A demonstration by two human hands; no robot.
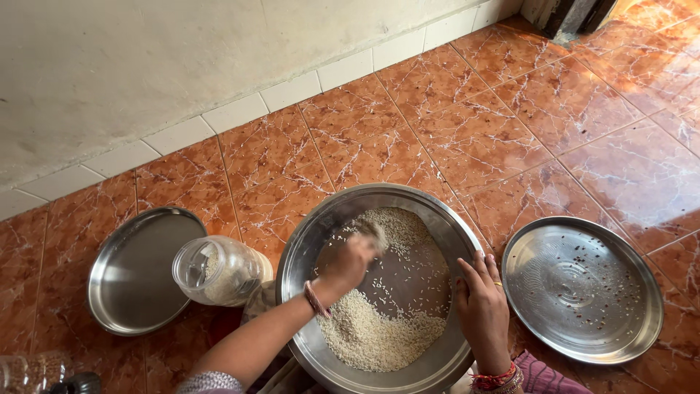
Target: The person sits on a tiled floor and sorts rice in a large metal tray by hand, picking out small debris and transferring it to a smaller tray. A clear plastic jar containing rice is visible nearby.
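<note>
Orange marbled floor tiles meet a pale wall at 11 o'clock. At centre sits a wide steel pan holding white rice, piled at 12 and 6 o'clock. Inside it, the left hand has its fingers curled loosely over the upper pile. The right hand grips the pan's rim at 3 o'clock. A clear jar lies at 9 o'clock beside an empty steel plate; another plate, flecked with dark bits, lies at 3 o'clock.

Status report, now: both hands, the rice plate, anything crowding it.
Left hand in the rice, sweeping grains. Right hand on the big steel plate rim. Jar lies against plate's left edge; speckled plate close right.
</note>
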